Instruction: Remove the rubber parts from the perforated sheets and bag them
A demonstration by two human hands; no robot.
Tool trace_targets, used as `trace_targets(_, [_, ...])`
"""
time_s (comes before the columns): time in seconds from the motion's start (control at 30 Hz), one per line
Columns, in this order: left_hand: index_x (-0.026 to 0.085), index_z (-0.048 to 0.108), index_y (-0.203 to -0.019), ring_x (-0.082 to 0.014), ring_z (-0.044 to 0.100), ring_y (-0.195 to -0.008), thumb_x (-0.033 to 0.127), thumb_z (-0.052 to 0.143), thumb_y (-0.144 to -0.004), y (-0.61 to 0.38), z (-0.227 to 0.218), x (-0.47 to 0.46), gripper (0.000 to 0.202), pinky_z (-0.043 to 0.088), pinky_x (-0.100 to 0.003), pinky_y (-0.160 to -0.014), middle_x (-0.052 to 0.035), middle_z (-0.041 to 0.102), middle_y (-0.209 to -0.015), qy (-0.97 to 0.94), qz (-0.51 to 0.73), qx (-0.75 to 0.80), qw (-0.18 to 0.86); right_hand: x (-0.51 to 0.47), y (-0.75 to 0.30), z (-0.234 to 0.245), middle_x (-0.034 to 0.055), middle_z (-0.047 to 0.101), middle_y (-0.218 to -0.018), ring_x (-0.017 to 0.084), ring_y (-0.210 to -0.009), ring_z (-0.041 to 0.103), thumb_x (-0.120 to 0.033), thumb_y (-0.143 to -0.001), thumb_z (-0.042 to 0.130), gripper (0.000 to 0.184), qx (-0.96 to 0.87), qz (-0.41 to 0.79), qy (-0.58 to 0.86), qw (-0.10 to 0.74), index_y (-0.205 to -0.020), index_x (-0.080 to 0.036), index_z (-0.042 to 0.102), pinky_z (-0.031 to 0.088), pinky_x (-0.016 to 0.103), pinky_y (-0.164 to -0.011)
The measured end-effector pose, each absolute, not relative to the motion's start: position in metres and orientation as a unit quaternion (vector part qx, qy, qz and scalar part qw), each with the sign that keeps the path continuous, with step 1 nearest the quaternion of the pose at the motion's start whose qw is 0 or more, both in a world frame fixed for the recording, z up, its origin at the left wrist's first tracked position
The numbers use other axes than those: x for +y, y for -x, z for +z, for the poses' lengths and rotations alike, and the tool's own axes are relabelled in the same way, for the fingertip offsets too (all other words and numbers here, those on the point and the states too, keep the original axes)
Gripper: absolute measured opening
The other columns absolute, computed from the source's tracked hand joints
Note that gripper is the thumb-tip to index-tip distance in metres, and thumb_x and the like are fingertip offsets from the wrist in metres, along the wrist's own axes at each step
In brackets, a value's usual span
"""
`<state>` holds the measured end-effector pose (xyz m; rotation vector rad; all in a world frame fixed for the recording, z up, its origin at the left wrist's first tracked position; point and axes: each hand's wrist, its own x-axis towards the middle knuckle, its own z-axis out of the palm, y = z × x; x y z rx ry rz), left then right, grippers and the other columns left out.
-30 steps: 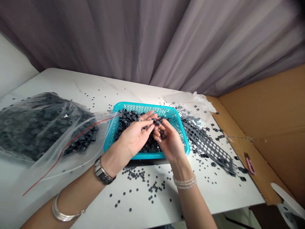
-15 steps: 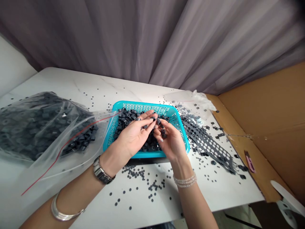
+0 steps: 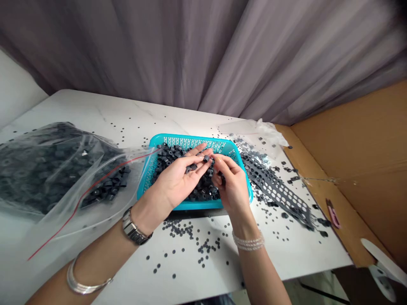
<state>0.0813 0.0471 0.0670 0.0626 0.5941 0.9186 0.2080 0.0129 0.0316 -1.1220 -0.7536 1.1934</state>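
A teal plastic basket point(image 3: 178, 142) in the middle of the white table holds a heap of small dark grey rings point(image 3: 168, 157). My left hand point(image 3: 178, 180) lies palm up over the basket with its fingers stretched out and several rings resting on them. My right hand point(image 3: 231, 185) is beside it, its fingertips pinched on one small ring point(image 3: 207, 159) at the tips of the left fingers. Both wrists hang over the basket's near rim.
A clear zip bag point(image 3: 54, 169) full of the same rings lies open at the left. Perforated dark strips point(image 3: 276, 190) and punched-out dots point(image 3: 190, 241) litter the table. An empty clear bag point(image 3: 254, 129) and a cardboard box wall point(image 3: 356, 156) stand at the right.
My right hand has risen slightly and its fingertips have closed on a ring at the left fingertips. The left hand has stayed almost still.
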Motion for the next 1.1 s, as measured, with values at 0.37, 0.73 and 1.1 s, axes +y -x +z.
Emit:
trace_targets(0.37, [0.009,0.057,-0.123,-0.0208,0.063,-0.111,-0.005,0.048,-0.075,-0.077,0.062,0.053,0.050,0.053,-0.025,-0.091,-0.0161,0.067,-0.116,-0.068,0.424,0.272,0.861,0.009,-0.205,0.034,-0.0058,0.043,-0.063,0.008,-0.052,0.032,-0.030,-0.074,0.074,0.021,-0.450,0.429,0.532,0.575,-0.092,-0.022,0.067,0.025,0.025,-0.048])
trace_targets(0.73, [0.009,0.060,-0.118,-0.0217,0.063,-0.110,-0.003,0.049,-0.074,-0.080,0.062,0.051,0.047,0.052,-0.027,-0.091,-0.0154,0.068,-0.114,-0.097,0.408,0.262,0.869,0.008,-0.203,0.039,-0.0046,0.046,-0.063,0.010,-0.060,0.040,-0.024,-0.074,0.071,0.019,-0.527,0.361,0.560,0.527,-0.093,-0.022,0.070,0.033,0.027,-0.058])
trace_targets(1.1, [0.007,0.053,-0.124,-0.0249,0.054,-0.123,-0.001,0.051,-0.076,-0.079,0.067,0.050,0.049,0.047,-0.031,-0.102,-0.0206,0.059,-0.128,-0.060,0.423,0.270,0.863,0.010,-0.218,0.043,0.0013,0.052,-0.069,0.010,-0.048,0.040,-0.040,-0.082,0.044,0.026,-0.269,0.626,0.422,0.599,-0.074,-0.020,0.060,0.015,0.026,-0.041])
